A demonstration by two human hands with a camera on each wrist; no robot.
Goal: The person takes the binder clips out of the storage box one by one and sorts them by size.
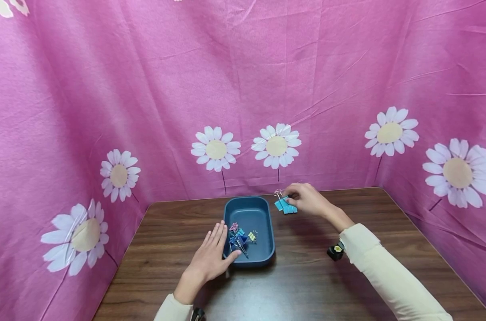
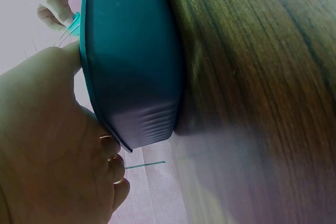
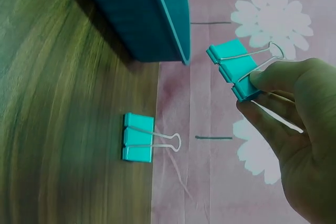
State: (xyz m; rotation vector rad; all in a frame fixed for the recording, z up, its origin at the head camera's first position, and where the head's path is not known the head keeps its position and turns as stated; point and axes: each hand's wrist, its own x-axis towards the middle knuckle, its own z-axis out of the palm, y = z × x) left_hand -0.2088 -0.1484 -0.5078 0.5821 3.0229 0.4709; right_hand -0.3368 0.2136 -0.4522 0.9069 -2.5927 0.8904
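My right hand (image 1: pixel 307 199) pinches a large teal binder clip (image 3: pixel 239 66) by its side between thumb and fingers, above the table just right of the tray. A second teal binder clip (image 3: pixel 138 138) stands on the table below it, wire handles up. The blue-grey tray (image 1: pixel 273 232) lies in front of me. My left hand (image 1: pixel 211 256) rests on its left rim with fingers extended, the thumb at the near corner. Inside the tray are a small yellow binder clip (image 1: pixel 252 236), a pink clip (image 1: pixel 234 226) and several blue ones in a loose pile.
A brown wooden table (image 1: pixel 166 249) carries everything. Pink cloth (image 1: pixel 243 80) with white daisies hangs behind it and on both sides. A dark wrist camera (image 1: pixel 335 252) sits below my right sleeve.
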